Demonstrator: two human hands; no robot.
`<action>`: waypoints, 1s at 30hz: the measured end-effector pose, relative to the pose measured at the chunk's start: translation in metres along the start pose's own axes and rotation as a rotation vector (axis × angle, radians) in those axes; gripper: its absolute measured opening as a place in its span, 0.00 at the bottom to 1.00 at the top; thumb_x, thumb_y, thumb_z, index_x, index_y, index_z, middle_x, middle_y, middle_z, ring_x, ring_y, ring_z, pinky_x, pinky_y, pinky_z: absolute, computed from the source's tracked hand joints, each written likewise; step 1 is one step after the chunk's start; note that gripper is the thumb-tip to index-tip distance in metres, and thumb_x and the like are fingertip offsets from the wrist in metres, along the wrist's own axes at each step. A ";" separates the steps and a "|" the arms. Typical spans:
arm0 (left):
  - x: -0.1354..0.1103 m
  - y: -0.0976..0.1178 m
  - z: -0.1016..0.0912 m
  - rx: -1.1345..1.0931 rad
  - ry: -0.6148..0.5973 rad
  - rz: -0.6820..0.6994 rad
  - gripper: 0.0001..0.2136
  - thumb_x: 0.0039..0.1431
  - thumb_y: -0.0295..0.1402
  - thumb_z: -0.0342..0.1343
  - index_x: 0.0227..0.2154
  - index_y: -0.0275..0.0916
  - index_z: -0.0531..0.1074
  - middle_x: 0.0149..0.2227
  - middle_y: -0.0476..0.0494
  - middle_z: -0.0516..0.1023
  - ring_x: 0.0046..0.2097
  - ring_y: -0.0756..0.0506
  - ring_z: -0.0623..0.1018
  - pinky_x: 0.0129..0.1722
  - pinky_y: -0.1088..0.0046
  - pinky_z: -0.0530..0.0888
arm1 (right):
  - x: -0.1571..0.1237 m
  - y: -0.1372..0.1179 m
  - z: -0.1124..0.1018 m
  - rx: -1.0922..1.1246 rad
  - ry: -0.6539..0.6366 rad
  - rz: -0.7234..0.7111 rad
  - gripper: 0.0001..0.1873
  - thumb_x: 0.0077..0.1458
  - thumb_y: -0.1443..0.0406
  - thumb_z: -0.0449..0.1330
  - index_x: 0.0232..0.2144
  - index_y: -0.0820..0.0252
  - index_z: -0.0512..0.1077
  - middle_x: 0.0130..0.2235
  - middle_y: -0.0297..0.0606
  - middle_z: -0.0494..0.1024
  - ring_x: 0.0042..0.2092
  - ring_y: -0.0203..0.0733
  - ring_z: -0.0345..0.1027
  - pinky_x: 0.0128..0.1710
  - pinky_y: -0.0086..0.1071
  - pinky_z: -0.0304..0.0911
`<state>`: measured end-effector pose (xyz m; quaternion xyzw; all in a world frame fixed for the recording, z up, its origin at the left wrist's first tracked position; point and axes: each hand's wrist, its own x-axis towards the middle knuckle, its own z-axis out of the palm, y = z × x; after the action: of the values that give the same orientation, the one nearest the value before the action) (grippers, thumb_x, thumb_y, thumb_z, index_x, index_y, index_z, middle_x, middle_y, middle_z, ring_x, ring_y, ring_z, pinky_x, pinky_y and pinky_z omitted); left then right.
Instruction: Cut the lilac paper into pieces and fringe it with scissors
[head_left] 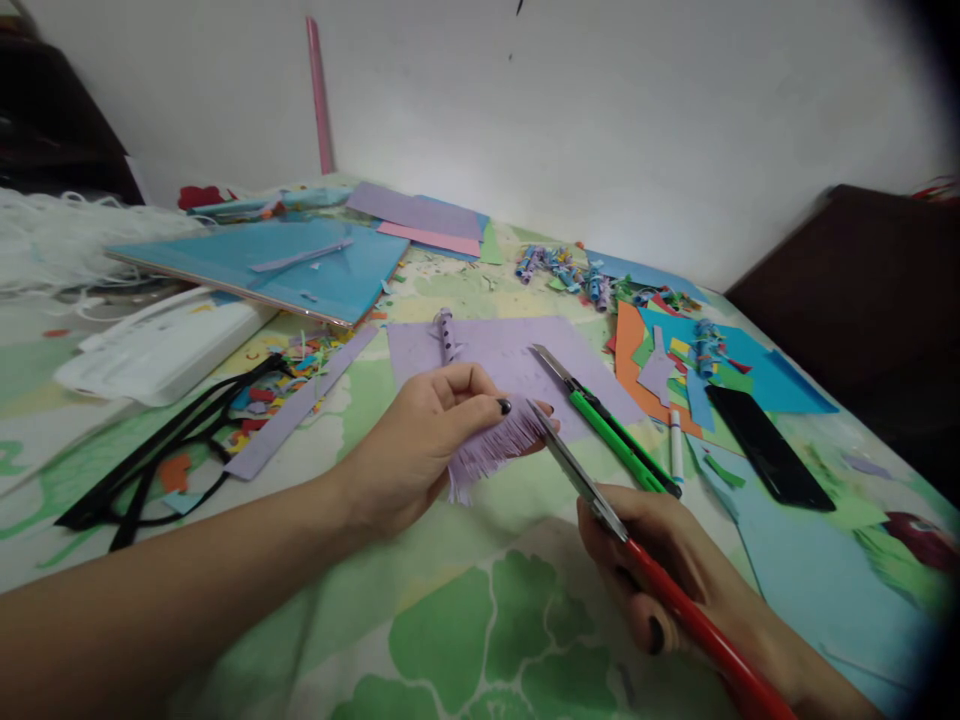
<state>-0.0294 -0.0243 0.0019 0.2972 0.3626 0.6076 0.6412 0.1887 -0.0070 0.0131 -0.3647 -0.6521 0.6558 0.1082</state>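
My left hand (424,430) pinches a strip of purple paper (495,440) whose lower edge is cut into a fine fringe. In my right hand (652,560) is a pair of scissors (600,505) with red handles, held with its blade tips against the right end of the strip. Behind the hands lies a purple paper sheet (510,345), with a small dotted purple paper roll (446,335) standing on its left part. A green box cutter (611,425), blade out, rests across the sheet's right side.
Black eyeglasses (187,440) and paper scraps lie left, near a white power strip (180,345) and a blue pad (277,260). A black phone (769,445), a white marker (676,445) and coloured paper sit right. Curled paper tassels (566,270) lie by the wall.
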 end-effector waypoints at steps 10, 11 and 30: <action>-0.001 0.000 0.001 -0.019 -0.004 -0.010 0.08 0.50 0.27 0.60 0.22 0.37 0.66 0.35 0.41 0.82 0.41 0.41 0.80 0.47 0.59 0.73 | 0.003 -0.002 -0.001 -0.120 0.016 -0.125 0.26 0.43 0.48 0.66 0.22 0.58 0.57 0.21 0.26 0.53 0.24 0.32 0.41 0.21 0.28 0.41; -0.001 0.001 0.001 -0.020 -0.001 -0.009 0.08 0.50 0.27 0.60 0.22 0.37 0.66 0.35 0.41 0.82 0.41 0.41 0.80 0.47 0.59 0.73 | 0.003 -0.002 -0.001 -0.129 0.020 -0.127 0.25 0.44 0.49 0.66 0.22 0.58 0.57 0.22 0.26 0.53 0.24 0.32 0.41 0.21 0.28 0.41; 0.000 0.001 0.001 -0.039 -0.024 -0.003 0.07 0.51 0.26 0.59 0.23 0.37 0.65 0.36 0.40 0.82 0.43 0.40 0.80 0.48 0.57 0.73 | 0.003 0.001 0.000 -0.174 0.034 -0.159 0.21 0.48 0.55 0.65 0.22 0.57 0.56 0.24 0.27 0.52 0.25 0.33 0.43 0.23 0.28 0.44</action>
<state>-0.0291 -0.0246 0.0034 0.2914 0.3436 0.6099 0.6519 0.1871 -0.0054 0.0117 -0.3308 -0.7314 0.5799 0.1388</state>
